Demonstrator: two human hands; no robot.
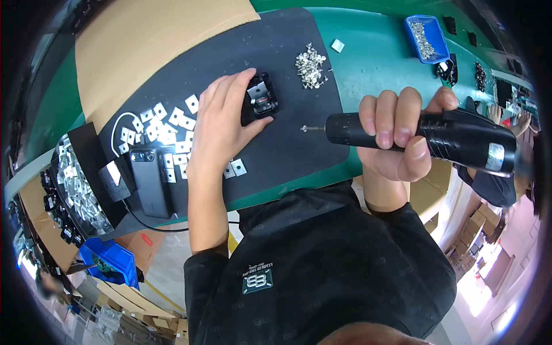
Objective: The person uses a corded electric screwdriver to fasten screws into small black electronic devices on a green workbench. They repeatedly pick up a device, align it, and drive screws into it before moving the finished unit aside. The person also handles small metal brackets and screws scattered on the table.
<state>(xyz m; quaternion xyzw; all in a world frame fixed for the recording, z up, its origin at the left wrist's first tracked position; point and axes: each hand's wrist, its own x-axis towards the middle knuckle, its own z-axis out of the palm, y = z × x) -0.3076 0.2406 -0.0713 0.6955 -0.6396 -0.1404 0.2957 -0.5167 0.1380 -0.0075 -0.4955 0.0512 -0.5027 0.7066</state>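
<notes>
Two grips: your left hand (pixel 221 112) holds the black housing (pixel 263 99) on the dark mat (pixel 282 158), best kept steady; the bit's apparent screw (pixel 303 129) should enter squarely; your right hand (pixel 397 129) wraps the power screwdriver (pixel 460 135).

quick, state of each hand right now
Left hand: holding a black housing between thumb and fingers.
Right hand: closed around a black power screwdriver.
</notes>
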